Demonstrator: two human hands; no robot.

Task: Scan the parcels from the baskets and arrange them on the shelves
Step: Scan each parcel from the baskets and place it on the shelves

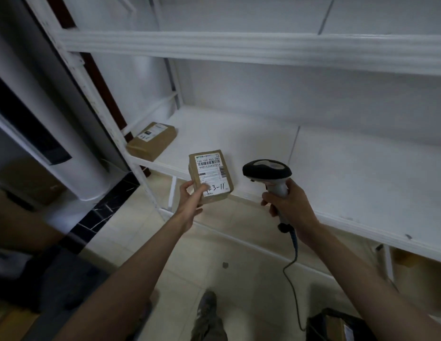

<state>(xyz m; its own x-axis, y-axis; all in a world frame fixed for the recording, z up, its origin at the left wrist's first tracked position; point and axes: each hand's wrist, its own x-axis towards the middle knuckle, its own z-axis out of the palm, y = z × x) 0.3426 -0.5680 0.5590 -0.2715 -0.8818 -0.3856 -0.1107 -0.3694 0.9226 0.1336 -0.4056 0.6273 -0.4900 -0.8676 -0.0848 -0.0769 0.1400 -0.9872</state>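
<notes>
My left hand (191, 201) grips a small brown cardboard parcel (210, 175) by its lower left corner, label side up, with a barcode and a handwritten number on the white label. It hovers just in front of the white shelf (337, 173). My right hand (287, 201) holds a grey and black barcode scanner (267, 172) by its handle, its head level with the parcel and just to its right. The scanner's cable (292, 279) hangs down toward the floor. A second brown parcel (153, 140) lies at the shelf's far left end.
A higher white shelf board (239, 45) runs above. A white pillar and dark panel (54, 119) stand at the left. A dark basket with parcels (337, 326) sits on the tiled floor at bottom right. My shoe (207, 303) shows below.
</notes>
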